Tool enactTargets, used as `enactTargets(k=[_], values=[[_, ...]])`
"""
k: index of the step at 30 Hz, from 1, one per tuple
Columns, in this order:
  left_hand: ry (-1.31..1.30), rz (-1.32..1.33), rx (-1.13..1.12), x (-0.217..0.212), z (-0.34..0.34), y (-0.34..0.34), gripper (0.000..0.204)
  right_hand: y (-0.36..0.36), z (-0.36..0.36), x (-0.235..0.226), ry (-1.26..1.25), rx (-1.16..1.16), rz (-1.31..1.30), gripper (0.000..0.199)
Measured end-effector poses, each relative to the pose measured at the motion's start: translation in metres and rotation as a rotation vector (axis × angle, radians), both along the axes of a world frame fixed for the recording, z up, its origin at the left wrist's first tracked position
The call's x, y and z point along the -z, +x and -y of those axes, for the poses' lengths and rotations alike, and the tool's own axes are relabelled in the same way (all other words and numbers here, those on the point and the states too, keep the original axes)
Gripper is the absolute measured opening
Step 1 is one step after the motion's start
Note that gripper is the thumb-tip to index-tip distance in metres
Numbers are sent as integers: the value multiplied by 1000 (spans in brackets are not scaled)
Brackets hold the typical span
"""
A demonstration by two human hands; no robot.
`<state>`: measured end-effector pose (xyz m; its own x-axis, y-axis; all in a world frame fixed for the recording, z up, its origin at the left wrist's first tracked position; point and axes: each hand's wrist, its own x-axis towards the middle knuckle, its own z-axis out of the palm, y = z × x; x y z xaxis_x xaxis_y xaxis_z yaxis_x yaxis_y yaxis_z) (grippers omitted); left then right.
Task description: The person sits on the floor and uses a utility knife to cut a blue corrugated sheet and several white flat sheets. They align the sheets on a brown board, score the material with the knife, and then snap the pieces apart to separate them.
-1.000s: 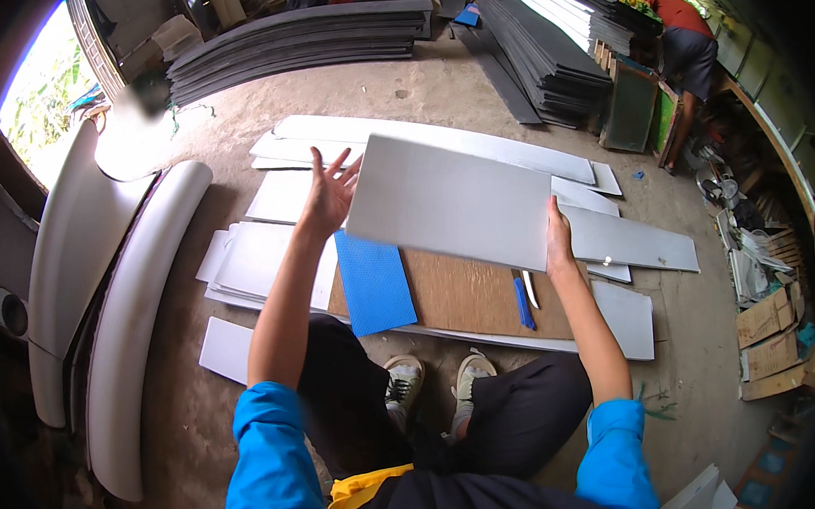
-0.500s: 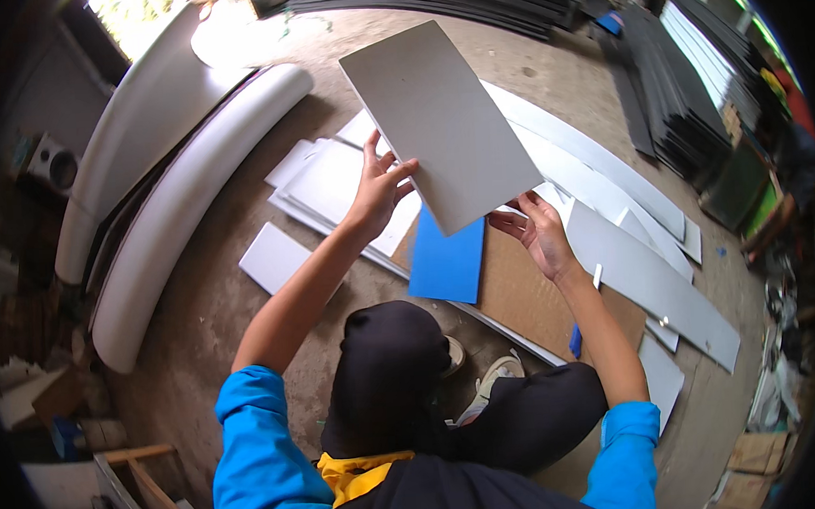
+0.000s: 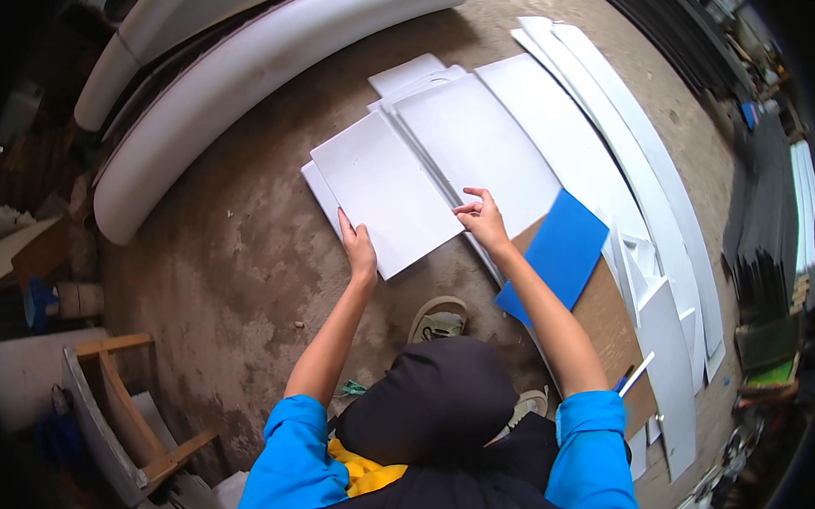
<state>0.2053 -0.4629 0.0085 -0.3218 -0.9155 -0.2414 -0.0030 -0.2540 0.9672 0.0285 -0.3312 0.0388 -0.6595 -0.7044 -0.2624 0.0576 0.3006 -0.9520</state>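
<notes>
A flat white rectangular panel (image 3: pixel 385 186) is held low and tilted, just over another white panel (image 3: pixel 316 187) lying on the floor. My left hand (image 3: pixel 359 252) grips its near left edge, thumb on top. At the near right corner, my right hand (image 3: pixel 484 225) has curled fingers against the edge, with one finger raised off it. Right of that hand lies a blue rectangular sheet (image 3: pixel 564 246), partly behind my right forearm, on top of a brown board (image 3: pixel 610 331).
Stacked white panels (image 3: pixel 479 126) and long white strips (image 3: pixel 648 177) spread to the right. A large white roll (image 3: pixel 278 63) lies at the far left. A wooden frame (image 3: pixel 125 398) stands at the near left, dark strips (image 3: pixel 760 208) at the right. My shoe (image 3: pixel 439 319) is below the panel.
Both hands have lowered the panel from raised in front of me toward the panel on the floor at the left. My view has turned left and down.
</notes>
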Motion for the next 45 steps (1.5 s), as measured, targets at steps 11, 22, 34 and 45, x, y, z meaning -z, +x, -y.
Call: enactTargets(k=[11,22,34,45], values=[[-175,848,48,20,34,27,65,25,32,64,132,-154,-402,38],[-850,360,499,-42,-60,-66,61,-49,-271,-121,543,113,-344,22],[-1318,101,1301,-24,-267,-165,59,87,-513,18,824,887,-362,56],[-1385,-4,1835,-16,-395,-271,55,93,-499,48,627,1089,-516,57]])
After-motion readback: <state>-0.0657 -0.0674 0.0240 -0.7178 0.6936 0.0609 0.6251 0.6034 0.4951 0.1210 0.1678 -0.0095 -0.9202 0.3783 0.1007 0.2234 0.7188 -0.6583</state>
